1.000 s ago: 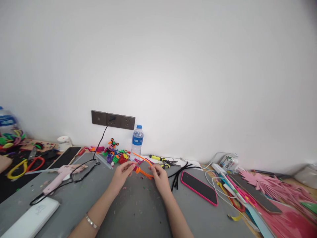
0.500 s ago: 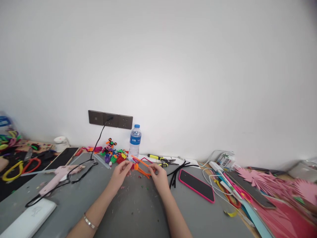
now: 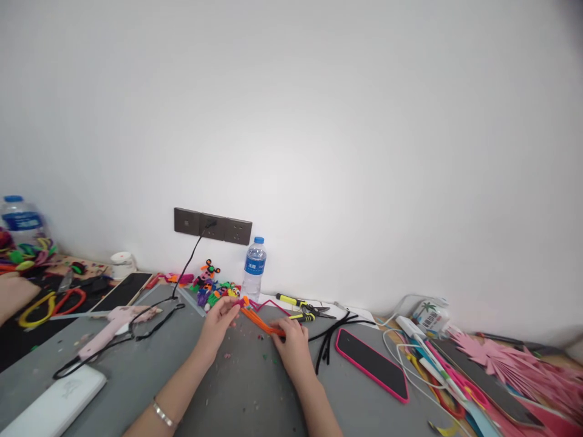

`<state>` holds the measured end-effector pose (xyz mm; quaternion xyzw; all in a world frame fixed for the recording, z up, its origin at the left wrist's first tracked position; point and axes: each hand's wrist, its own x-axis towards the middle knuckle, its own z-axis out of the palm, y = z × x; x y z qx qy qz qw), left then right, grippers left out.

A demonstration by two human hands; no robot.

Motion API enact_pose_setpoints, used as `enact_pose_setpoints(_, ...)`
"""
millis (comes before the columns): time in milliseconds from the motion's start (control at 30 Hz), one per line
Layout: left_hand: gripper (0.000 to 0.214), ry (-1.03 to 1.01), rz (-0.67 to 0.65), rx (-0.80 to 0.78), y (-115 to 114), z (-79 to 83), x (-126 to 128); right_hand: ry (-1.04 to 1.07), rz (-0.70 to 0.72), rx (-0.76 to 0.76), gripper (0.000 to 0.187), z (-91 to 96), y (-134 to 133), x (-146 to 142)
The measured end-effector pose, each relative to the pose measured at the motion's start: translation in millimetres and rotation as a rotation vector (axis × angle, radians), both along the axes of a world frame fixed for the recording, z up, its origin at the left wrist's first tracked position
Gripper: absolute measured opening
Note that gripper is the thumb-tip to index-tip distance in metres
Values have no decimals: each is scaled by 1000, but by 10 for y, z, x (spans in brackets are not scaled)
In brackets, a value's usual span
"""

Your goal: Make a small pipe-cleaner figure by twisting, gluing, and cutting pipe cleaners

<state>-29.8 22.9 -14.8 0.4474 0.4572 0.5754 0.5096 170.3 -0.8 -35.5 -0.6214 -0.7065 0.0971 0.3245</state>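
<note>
My left hand point(image 3: 217, 328) pinches one end of an orange pipe cleaner point(image 3: 260, 321) just above the grey table point(image 3: 246, 394). My right hand point(image 3: 291, 343) grips the other end, fingers curled over it. A magenta pipe cleaner point(image 3: 268, 303) lies bent just behind the orange one. A silver bracelet point(image 3: 163, 414) sits on my left wrist. Small coloured pipe-cleaner figures point(image 3: 213, 287) stand close behind my left hand.
A water bottle point(image 3: 254, 267) stands by the wall under a socket strip point(image 3: 212, 225). Yellow-handled cutters point(image 3: 304, 306), black pipe cleaners point(image 3: 330, 331) and a pink-cased phone point(image 3: 371, 363) lie to the right. A pink glue gun point(image 3: 112, 328) and white box point(image 3: 52, 405) lie left. Another person's hand point(image 3: 11, 295) shows at far left.
My hands have lowered the orange pipe cleaner toward the table and it now lies straighter between them. The camera has shifted slightly.
</note>
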Motion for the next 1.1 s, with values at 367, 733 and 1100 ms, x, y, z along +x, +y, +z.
enact_pose_setpoints(367, 35, -32, -14, -19, -50, 58, 45, 95, 44, 23, 25, -10, 4, 66)
enact_pose_setpoints(733, 36, -12, -5, -21, -17, 13, 13, 221, 121, 129, 33, -76, 64, 145)
enact_pose_setpoints(1100, 39, 77, 12, -3, -4, 31, 15, 326, 165, 237, 27, -33, 83, 140)
